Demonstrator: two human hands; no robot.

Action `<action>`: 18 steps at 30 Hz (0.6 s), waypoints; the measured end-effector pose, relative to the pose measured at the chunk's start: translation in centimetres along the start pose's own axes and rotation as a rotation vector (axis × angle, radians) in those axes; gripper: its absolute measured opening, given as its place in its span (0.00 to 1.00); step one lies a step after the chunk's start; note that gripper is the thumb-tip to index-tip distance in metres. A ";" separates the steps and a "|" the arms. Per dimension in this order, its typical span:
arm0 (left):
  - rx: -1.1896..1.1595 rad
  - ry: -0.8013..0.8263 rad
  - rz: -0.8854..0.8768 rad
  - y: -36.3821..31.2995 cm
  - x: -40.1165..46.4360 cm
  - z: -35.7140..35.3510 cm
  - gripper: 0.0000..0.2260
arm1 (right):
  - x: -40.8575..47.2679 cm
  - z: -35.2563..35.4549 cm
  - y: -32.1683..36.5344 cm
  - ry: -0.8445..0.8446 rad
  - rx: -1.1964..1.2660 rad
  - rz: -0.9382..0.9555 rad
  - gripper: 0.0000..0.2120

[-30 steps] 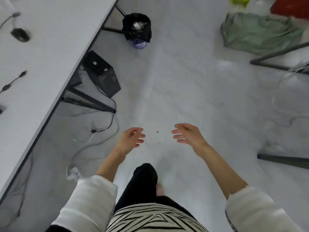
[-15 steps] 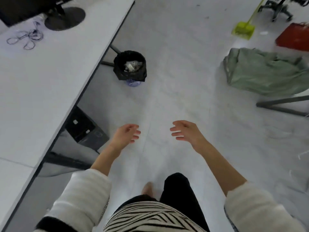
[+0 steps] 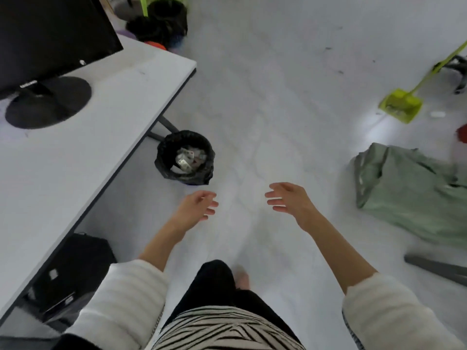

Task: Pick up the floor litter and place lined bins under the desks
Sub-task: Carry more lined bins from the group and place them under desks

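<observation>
A small bin lined with a black bag [image 3: 165, 157] stands on the floor beside the white desk's [image 3: 75, 152] edge, with crumpled litter inside it. My left hand [image 3: 195, 204] hovers just below and right of the bin, fingers relaxed and empty. My right hand [image 3: 288, 198] is held out further right, fingers spread, holding nothing. More black-lined bins [image 3: 161, 21] sit on the floor beyond the desk's far end. A small white scrap [image 3: 437, 113] lies next to the green dustpan [image 3: 400, 104].
A monitor [image 3: 48, 39] on a round base stands on the desk. A black computer case [image 3: 73, 271] sits under it. A large green sack [image 3: 414, 190] lies on the right, with a grey desk leg [image 3: 437, 267] below it and a red object [image 3: 462, 133] above.
I have walked forward: the lined bin now sits much nearer, just ahead of my left hand. The monitor and the far bins have come into view. Both hands remain empty.
</observation>
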State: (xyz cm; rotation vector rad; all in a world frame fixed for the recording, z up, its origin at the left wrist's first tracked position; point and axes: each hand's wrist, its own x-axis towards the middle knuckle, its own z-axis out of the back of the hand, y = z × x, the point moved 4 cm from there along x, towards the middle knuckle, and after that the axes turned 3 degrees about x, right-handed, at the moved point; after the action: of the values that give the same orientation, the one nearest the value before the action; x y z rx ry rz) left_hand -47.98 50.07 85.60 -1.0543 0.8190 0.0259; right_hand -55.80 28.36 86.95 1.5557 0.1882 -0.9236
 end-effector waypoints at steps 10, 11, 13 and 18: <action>-0.090 -0.120 -0.011 -17.5 25.6 3.1 0.10 | 25.9 0.2 20.5 0.104 -0.081 0.020 0.07; -0.105 -0.119 -0.012 -20.2 29.3 3.8 0.10 | 29.4 -0.1 23.3 0.112 -0.100 0.014 0.08; -0.134 -0.120 -0.038 -25.0 34.4 5.0 0.08 | 34.1 -0.5 28.1 0.135 -0.125 0.021 0.08; -0.149 -0.156 -0.045 -34.8 45.6 8.4 0.07 | 45.4 -1.6 39.4 0.192 -0.136 0.028 0.07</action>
State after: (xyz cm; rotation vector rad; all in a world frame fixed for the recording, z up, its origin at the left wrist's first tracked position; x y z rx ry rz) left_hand 2.94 22.31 86.23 -1.1953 0.6597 0.1312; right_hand -1.16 3.27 87.85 1.5157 0.3569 -0.7242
